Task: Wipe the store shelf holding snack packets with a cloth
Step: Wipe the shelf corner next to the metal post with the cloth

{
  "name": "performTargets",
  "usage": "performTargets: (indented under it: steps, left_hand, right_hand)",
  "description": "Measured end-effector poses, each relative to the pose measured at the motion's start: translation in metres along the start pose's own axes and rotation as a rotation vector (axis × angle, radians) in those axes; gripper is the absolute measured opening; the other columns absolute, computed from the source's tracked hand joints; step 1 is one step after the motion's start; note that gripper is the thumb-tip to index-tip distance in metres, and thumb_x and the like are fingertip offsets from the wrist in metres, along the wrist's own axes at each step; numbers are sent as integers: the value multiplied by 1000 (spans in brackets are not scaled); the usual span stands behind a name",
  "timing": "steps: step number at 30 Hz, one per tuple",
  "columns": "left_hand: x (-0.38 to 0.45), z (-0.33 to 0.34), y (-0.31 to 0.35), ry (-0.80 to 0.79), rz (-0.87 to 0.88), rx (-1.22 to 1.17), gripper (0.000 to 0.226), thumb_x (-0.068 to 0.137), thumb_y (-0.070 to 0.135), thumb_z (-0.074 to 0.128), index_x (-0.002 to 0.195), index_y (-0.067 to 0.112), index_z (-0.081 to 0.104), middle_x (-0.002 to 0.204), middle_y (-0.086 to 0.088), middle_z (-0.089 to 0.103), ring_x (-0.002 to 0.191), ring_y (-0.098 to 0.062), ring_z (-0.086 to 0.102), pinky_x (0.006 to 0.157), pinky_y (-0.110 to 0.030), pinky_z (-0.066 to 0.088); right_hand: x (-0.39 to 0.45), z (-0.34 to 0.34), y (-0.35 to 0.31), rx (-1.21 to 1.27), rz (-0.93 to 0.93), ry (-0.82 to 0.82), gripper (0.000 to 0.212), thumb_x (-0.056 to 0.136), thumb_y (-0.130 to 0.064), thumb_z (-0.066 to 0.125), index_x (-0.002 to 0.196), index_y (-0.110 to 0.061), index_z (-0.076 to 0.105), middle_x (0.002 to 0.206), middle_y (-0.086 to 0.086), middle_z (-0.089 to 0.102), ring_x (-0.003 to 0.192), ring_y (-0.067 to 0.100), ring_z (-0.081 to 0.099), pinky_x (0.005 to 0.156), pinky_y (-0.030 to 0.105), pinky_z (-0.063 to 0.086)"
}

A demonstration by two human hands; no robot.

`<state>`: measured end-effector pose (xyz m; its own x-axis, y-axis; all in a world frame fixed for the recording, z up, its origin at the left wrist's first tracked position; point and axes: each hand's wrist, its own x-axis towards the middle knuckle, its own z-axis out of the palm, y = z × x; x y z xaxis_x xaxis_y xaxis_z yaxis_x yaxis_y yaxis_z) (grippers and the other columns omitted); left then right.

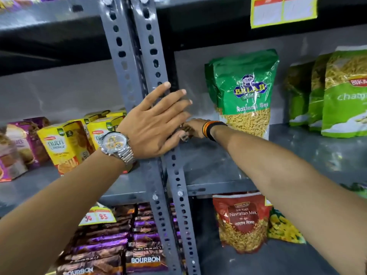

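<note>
The grey metal shelf (208, 165) holds a green Balaji Ratlami Sev packet (244, 92) standing upright and several green Bikaji packets (345, 92) at the right. My left hand (153, 126), wearing a steel watch, lies flat with fingers spread against the slotted upright post (127, 56). My right hand (195, 127), with bands on the wrist, reaches deep onto the shelf to the left of the Balaji packet. Its fingers are hidden behind my left hand. A small dark scrap shows at them; I cannot tell if it is the cloth.
Yellow Nutri Choice boxes (63, 143) and purple packs stand on the left bay. Below are Bourbon biscuit packs (111, 245) and a red Navratan Mix packet (242, 221). A yellow price label (282, 10) hangs from the shelf above.
</note>
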<state>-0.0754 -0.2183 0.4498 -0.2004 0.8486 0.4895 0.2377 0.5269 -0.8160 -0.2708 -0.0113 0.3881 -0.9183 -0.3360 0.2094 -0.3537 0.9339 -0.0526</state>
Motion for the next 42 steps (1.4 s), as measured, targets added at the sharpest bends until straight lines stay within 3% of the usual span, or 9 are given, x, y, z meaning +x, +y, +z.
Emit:
performTargets:
  steps: [5, 9, 14, 18, 21, 27, 30, 37, 42]
  left_hand:
    - [0, 1, 0, 7, -2, 17, 55, 104, 43, 26, 134, 9, 58, 149, -11, 51, 150, -32, 30, 126, -55, 9]
    - [0, 2, 0, 25, -4, 28, 53, 103, 41, 29, 133, 9, 59, 147, -10, 54, 149, -32, 32, 126, -54, 8]
    - [0, -2, 1, -5, -12, 45, 54, 104, 42, 29, 138, 9, 56, 150, -11, 51, 149, -33, 31, 126, -56, 10]
    - [1, -6, 2, -44, -13, 46, 55, 104, 42, 28, 140, 9, 54, 151, -12, 49, 150, -33, 30, 125, -57, 10]
    - [-1, -6, 2, -58, -17, 54, 55, 104, 42, 28, 140, 9, 53, 152, -12, 48, 150, -33, 29, 125, -57, 9]
    - [0, -4, 1, -43, -11, 56, 55, 104, 42, 29, 141, 9, 53, 151, -12, 49, 150, -34, 30, 126, -57, 9]
    - [-1, -4, 2, -34, -11, 54, 54, 104, 41, 30, 140, 9, 53, 152, -12, 48, 150, -33, 30, 125, -57, 10]
    - [0, -7, 4, -39, -26, 25, 53, 105, 41, 28, 139, 9, 53, 151, -13, 48, 150, -34, 29, 125, -58, 12]
    - [0, -10, 4, -51, -19, 49, 55, 105, 41, 27, 140, 9, 54, 152, -14, 48, 150, -34, 30, 125, -58, 11]
  right_hand:
    - [11, 15, 14, -75, 179, -31, 40, 87, -41, 54, 126, -37, 53, 137, 11, 44, 125, 39, 44, 105, 52, 38]
    - [20, 31, 15, -21, 209, -67, 45, 83, -57, 42, 127, -47, 48, 141, 5, 44, 130, 37, 40, 106, 55, 35]
    - [-24, 22, -16, 182, -45, -129, 40, 91, -41, 54, 129, -29, 58, 134, 4, 59, 121, 26, 54, 104, 26, 36]
    - [-84, 6, -25, 220, -276, -214, 38, 93, -28, 55, 130, -22, 57, 123, 1, 60, 113, 17, 54, 104, 31, 39]
    - [-104, -13, -20, 320, -259, -226, 33, 95, -15, 55, 128, -14, 59, 113, -1, 58, 103, 11, 53, 91, 19, 39]
    - [-72, 7, -14, 299, -60, -109, 38, 92, -28, 56, 129, -31, 58, 128, 3, 62, 118, 22, 56, 105, 31, 41]
    - [-83, 13, -19, 300, -161, -110, 38, 93, -30, 54, 130, -30, 55, 129, 2, 59, 119, 20, 53, 109, 37, 38]
    - [-154, -21, -12, 393, -314, -250, 36, 95, -26, 56, 131, -27, 57, 109, -20, 58, 98, -7, 54, 91, 7, 39]
    - [-130, -10, -34, 375, -281, -157, 35, 96, -20, 54, 130, -22, 57, 124, 0, 61, 114, 17, 56, 107, 36, 41]
